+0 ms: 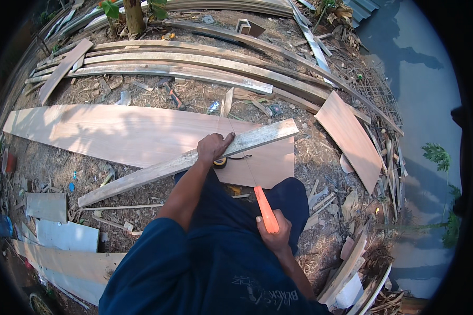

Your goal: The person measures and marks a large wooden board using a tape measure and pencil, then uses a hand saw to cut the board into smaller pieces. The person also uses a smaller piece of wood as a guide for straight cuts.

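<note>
My left hand (214,147) is closed over a weathered wooden beam (157,173), which lies slantwise across a long, thin board (110,128), with its near left end over the ground. Closed round a long orange handle (267,209) is my right hand (276,231), beside my right knee. The handle points away toward the board's near edge; what tool it belongs to I cannot make out. A thin dark line (248,167) runs across the board from there toward the beam. Next to my left hand, a yellow and black tape measure (220,163) rests on the board with a dark strap.
Long timbers (184,60) lie beyond the board. A smaller sheet of board (349,140) leans at the right, near a wire mesh (377,92) and grey paving (415,100). An orange-handled tool (173,96) lies on the littered ground. Grey sheets (67,235) are at the near left.
</note>
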A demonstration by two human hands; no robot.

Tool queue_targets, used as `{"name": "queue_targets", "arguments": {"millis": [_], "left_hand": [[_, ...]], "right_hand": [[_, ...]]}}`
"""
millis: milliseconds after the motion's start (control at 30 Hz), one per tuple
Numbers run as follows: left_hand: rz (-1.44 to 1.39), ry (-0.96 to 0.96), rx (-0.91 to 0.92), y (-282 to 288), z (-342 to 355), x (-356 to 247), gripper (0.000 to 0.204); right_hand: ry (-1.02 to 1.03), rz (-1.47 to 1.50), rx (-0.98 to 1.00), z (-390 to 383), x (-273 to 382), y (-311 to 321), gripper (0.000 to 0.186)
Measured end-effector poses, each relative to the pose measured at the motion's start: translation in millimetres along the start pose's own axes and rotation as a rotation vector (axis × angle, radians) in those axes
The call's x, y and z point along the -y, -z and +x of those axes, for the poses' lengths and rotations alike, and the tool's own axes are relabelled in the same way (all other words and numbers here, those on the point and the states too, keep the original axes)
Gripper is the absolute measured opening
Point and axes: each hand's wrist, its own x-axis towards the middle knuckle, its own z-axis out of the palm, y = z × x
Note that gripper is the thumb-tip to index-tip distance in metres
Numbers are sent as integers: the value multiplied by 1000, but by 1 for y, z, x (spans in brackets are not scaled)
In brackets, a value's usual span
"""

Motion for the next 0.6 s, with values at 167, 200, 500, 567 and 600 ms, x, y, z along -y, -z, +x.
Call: {"name": "queue_targets", "arguments": {"millis": [167,200,500,567,600], "left_hand": [[227,-179,-66,-11,4,11,28],[206,-169,-120,-9,2,9,28],[76,-13,-113,-4,-2,-8,66],[152,-67,-116,-8,4,0,37],[225,-84,-84,-10,7,3,22]], "right_hand": [[-79,11,18,-26,2,10,27],[-32,44,-2,-28,3,10,27],[38,68,-31,27,5,-16,26],[-54,20,31,2,16,1,25],[-69,39,41,-17,23,14,25]]}}
